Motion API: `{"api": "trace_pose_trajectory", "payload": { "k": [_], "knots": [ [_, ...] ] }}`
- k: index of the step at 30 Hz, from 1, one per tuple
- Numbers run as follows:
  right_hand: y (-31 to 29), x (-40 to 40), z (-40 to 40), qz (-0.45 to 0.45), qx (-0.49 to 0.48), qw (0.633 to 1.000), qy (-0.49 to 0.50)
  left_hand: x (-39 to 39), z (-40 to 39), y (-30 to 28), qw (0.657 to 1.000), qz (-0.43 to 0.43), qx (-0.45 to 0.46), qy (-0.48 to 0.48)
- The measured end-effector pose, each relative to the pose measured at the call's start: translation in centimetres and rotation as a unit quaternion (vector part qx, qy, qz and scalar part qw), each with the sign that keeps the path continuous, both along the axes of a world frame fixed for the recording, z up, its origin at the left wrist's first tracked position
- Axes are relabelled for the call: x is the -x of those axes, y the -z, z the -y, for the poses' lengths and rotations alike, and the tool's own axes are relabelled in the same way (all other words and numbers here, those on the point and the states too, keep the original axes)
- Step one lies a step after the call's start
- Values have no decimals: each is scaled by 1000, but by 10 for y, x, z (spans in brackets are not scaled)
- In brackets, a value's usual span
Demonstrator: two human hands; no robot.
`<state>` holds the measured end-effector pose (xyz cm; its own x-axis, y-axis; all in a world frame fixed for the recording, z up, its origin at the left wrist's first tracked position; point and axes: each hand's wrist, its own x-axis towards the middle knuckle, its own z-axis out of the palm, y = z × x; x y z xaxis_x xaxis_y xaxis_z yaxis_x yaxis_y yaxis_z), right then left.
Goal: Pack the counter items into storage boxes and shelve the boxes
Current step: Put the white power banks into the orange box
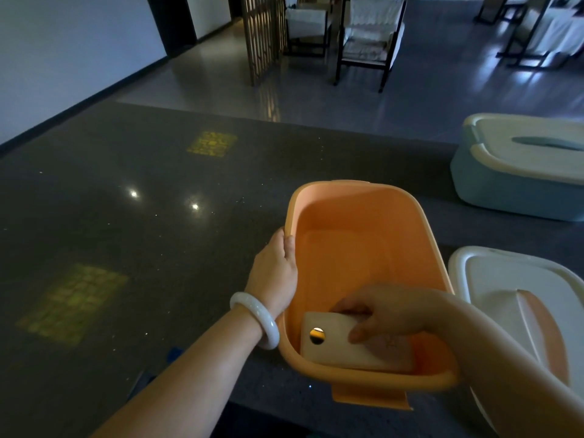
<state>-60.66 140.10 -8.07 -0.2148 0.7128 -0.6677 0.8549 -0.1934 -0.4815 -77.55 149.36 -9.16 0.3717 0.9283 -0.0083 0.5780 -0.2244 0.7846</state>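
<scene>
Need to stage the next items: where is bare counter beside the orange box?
The dark speckled counter is bare left of the open orange plastic box, beyond the left hand on its rim. The right side is crowded: a white lid with orange handle lies alongside, and a lidded pale blue box sits behind, leaving only a narrow strip between them.

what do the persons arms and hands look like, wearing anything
Both forearms are bare, with no sleeves or gloves in view. The left hand has a smooth, pale white bangle around its wrist. The right hand shows no rings, watch or bracelet that can be made out.
</scene>
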Motion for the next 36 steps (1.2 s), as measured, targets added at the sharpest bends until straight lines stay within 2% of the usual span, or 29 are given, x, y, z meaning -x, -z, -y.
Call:
{"api": "trace_pose_trajectory", "payload": {
  "k": [22, 27, 32, 36],
  "knots": [
    [11, -3, -3, -24, 17, 1000, 8, 0, 0, -3, 999, -5, 45, 11],
    [7, -2, -3, -17, 14, 1000, 18, 6, -4, -10, 996, -15, 66, 52],
    [-13, 1, -8, 40, -76, 993, 76, 45, -11, -23, 997, -3, 55, 56],
    [-46, 31, -30, 100, -228, 960, 130, 111, -13, -33, 999, 17, 31, 15]
  ]
}}
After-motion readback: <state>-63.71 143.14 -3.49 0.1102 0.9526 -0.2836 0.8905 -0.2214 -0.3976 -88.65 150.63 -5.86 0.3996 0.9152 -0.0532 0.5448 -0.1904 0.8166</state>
